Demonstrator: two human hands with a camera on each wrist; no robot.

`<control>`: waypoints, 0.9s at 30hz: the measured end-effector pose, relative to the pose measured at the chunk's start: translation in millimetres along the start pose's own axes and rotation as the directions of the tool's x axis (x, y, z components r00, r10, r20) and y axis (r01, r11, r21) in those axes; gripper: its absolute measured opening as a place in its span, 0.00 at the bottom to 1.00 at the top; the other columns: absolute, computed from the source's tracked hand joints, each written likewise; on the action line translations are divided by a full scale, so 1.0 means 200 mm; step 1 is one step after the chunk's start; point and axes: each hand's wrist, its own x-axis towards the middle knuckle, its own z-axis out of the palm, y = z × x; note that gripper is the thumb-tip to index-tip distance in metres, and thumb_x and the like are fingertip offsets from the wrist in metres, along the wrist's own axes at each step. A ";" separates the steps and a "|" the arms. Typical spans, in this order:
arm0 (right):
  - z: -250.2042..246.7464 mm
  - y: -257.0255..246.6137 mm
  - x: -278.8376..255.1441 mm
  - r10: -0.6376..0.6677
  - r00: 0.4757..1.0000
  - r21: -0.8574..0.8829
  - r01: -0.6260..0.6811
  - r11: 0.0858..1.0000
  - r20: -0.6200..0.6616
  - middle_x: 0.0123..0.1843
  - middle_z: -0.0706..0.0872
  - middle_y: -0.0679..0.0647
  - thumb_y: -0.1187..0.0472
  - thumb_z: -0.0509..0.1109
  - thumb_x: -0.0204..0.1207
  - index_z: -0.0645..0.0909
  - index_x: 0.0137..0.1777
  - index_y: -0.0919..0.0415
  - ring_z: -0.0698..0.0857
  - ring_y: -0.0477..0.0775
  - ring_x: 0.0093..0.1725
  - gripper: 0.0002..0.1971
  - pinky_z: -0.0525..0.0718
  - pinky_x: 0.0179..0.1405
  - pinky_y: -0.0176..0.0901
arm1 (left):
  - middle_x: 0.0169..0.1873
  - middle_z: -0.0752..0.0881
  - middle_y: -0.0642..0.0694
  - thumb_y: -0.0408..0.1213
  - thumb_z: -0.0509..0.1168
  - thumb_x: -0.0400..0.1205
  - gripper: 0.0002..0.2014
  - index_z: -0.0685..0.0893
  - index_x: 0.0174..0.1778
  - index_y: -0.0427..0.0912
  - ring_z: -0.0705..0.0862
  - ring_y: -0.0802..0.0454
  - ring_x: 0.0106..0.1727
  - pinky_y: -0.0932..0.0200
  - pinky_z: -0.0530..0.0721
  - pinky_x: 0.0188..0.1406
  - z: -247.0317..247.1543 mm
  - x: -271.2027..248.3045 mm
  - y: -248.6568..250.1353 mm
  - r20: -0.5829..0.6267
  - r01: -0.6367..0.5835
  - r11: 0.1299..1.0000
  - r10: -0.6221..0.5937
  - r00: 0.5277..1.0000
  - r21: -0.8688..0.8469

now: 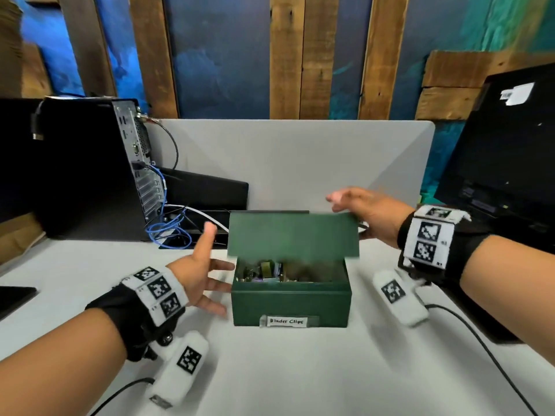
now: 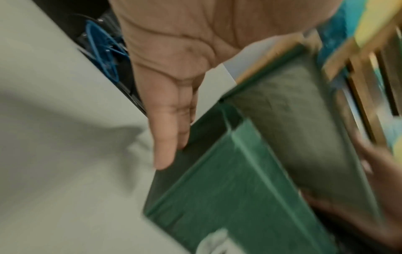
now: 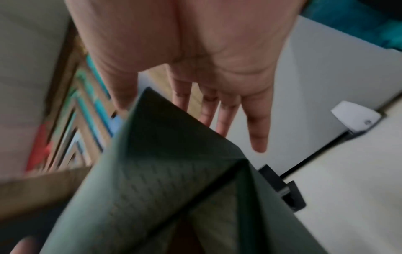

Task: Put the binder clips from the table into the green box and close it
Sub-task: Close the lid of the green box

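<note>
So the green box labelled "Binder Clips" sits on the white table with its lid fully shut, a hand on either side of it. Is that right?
Not quite: the lid is not shut. In the head view it stands partly raised over the green box, with clips visible inside. The rest holds: left hand and right hand flank it.

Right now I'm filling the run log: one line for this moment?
green box: lid half-closed | left hand: open | right hand: open, behind lid

White table (image 1: 300, 370); PC tower (image 1: 90, 166) upper left with blue cables (image 1: 168, 232); grey divider panel (image 1: 300, 163) centre back; black monitor (image 1: 504, 151) right; wood-plank wall (image 1: 288, 55) top.
</note>
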 end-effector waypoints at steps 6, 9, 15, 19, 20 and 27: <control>0.09 0.19 -0.14 -0.018 1.000 -0.303 0.020 0.953 0.011 0.74 0.73 0.45 0.30 0.70 0.56 0.72 0.68 0.36 0.75 0.46 0.69 0.37 0.71 0.73 0.46 | 0.53 0.82 0.49 0.70 0.43 0.76 0.29 0.72 0.68 0.63 0.83 0.43 0.52 0.33 0.83 0.51 0.03 0.05 0.10 -0.001 0.021 0.998 -0.021 1.000 0.066; 0.12 0.23 -0.15 0.101 0.993 -0.156 -0.091 0.984 0.056 0.76 0.69 0.42 0.30 0.70 0.59 0.59 0.77 0.34 0.74 0.51 0.72 0.44 0.76 0.70 0.55 | 0.59 0.81 0.47 0.61 0.61 0.77 0.26 0.69 0.71 0.62 0.82 0.44 0.57 0.30 0.82 0.55 0.08 0.07 0.12 0.031 0.035 0.994 -0.038 0.999 0.101; 0.12 0.24 -0.13 0.126 0.982 0.121 -0.144 0.982 0.140 0.73 0.73 0.42 0.44 0.71 0.66 0.54 0.79 0.36 0.79 0.47 0.65 0.42 0.83 0.61 0.64 | 0.56 0.83 0.47 0.49 0.66 0.78 0.27 0.65 0.72 0.62 0.84 0.45 0.54 0.27 0.80 0.57 0.08 0.15 0.11 0.048 0.023 0.998 -0.026 0.998 0.065; 0.11 0.24 -0.06 0.149 0.977 0.129 -0.169 0.977 0.155 0.74 0.72 0.42 0.43 0.71 0.57 0.55 0.78 0.36 0.79 0.49 0.66 0.48 0.83 0.60 0.65 | 0.52 0.83 0.51 0.48 0.65 0.78 0.27 0.65 0.73 0.61 0.85 0.49 0.50 0.27 0.81 0.56 0.08 0.24 0.12 0.052 0.022 0.998 -0.025 0.998 0.053; 0.11 0.23 -0.04 0.155 0.976 0.135 -0.176 0.975 0.153 0.74 0.72 0.42 0.43 0.71 0.57 0.55 0.78 0.36 0.79 0.50 0.67 0.47 0.83 0.60 0.65 | 0.52 0.83 0.52 0.48 0.66 0.78 0.28 0.65 0.73 0.61 0.85 0.49 0.50 0.28 0.81 0.56 0.08 0.26 0.13 0.055 0.025 0.998 -0.027 0.998 0.050; 0.10 0.21 0.06 0.193 0.969 0.149 -0.216 0.965 0.155 0.74 0.71 0.42 0.48 0.69 0.68 0.55 0.77 0.35 0.80 0.52 0.65 0.39 0.83 0.60 0.63 | 0.53 0.81 0.58 0.46 0.66 0.79 0.26 0.66 0.71 0.64 0.83 0.52 0.54 0.32 0.82 0.55 0.06 0.35 0.17 0.087 0.095 0.994 -0.098 0.991 0.046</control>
